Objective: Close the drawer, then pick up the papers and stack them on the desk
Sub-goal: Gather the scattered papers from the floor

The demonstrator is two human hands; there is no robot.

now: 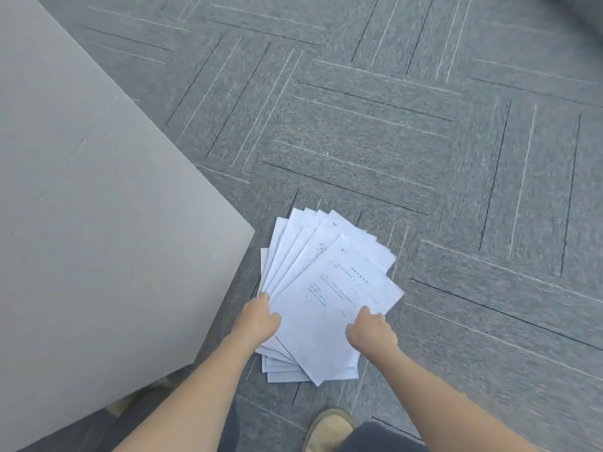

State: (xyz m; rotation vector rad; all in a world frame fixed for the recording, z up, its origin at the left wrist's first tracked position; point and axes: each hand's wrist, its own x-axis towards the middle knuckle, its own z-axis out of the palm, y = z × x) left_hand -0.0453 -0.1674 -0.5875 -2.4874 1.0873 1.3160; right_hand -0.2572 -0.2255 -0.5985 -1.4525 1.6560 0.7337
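Note:
Several white printed papers (329, 282) lie fanned out in a loose pile on the grey carpet, just right of the desk's corner. My left hand (259, 318) grips the pile's left edge, fingers curled over the sheets. On the near right edge of the top sheet, my right hand (370, 331) is closed, thumb on the paper. The grey desk top (98, 207) fills the left side of the view. No drawer is in view.
Grey patterned carpet (424, 141) spreads ahead and to the right. My brown shoe (329, 425) and dark trouser leg are at the bottom, close below the papers. The desk's corner (251, 231) juts out near the pile's upper left.

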